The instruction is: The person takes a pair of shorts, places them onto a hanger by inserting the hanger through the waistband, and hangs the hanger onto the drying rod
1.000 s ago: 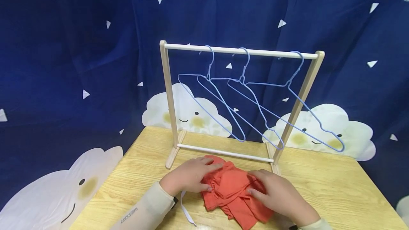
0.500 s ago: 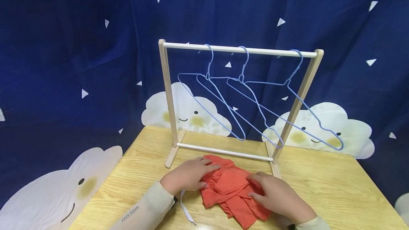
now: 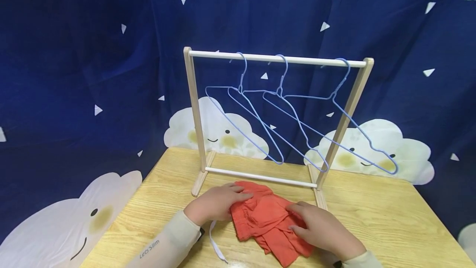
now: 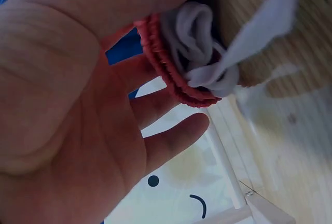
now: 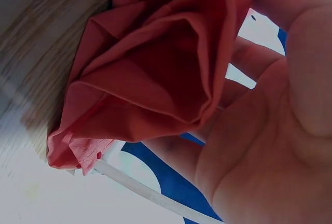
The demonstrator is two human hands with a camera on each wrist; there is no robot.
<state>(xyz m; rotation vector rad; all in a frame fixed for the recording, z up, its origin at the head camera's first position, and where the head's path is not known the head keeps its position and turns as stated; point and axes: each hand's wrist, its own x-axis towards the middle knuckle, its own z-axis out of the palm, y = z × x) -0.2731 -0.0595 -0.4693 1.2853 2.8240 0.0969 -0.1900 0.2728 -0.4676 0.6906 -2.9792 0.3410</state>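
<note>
A crumpled pair of red shorts (image 3: 269, 214) lies on the wooden table in front of the rack. Its gathered waistband (image 4: 165, 71) appears in the left wrist view, with a white drawstring (image 3: 215, 243) trailing toward the table's near side. My left hand (image 3: 213, 204) rests at the waistband end, fingers spread and relaxed behind the edge. On the opposite side, my right hand (image 3: 322, 227) touches the cloth with loose fingers, some of them hidden behind it. A cloth opening (image 5: 171, 73) gapes in front of the right palm.
Behind the shorts stands a wooden rack (image 3: 195, 106) with a white top rail (image 3: 308, 60). Three blue wire hangers hang there: a left one (image 3: 242, 80), a middle one (image 3: 283, 80) and a right one (image 3: 340, 86). A dark blue curtain (image 3: 93, 53) backs the table (image 3: 379, 214).
The left hand has shifted slightly left at the edge of the shorts, its thumb now out of sight in the head view. The right hand stays nearly still. The whole head view shifts slightly.
</note>
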